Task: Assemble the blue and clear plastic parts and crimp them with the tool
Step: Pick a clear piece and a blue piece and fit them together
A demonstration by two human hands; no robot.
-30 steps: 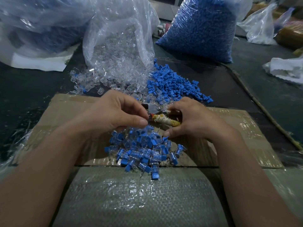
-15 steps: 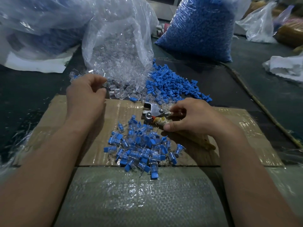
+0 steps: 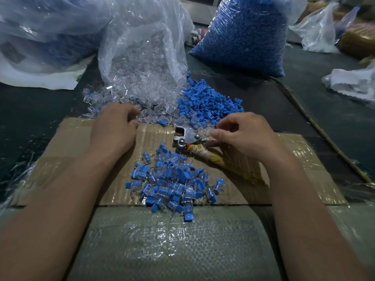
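Left hand (image 3: 113, 128): fingers curled over the loose clear parts (image 3: 146, 110) at the far edge of the corrugated cardboard sheet (image 3: 67, 142); its grip state cannot be told. Right hand (image 3: 243, 136): grip closed, thumb and forefinger pinching one clear part (image 3: 204, 131) beside the tool (image 3: 187, 136), which has a bare metal head and a cloth-wrapped handle. Assembled pieces (image 3: 172, 183) are heaped at the near edge. Ridged blue parts (image 3: 207, 104) lie beyond the tool.

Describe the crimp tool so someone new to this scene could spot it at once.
Start at the cardboard sheet in the middle. The tool lies near its far edge, by the right hand, beyond the pile of finished parts. It alone is metal, with yellow-wrapped handles.
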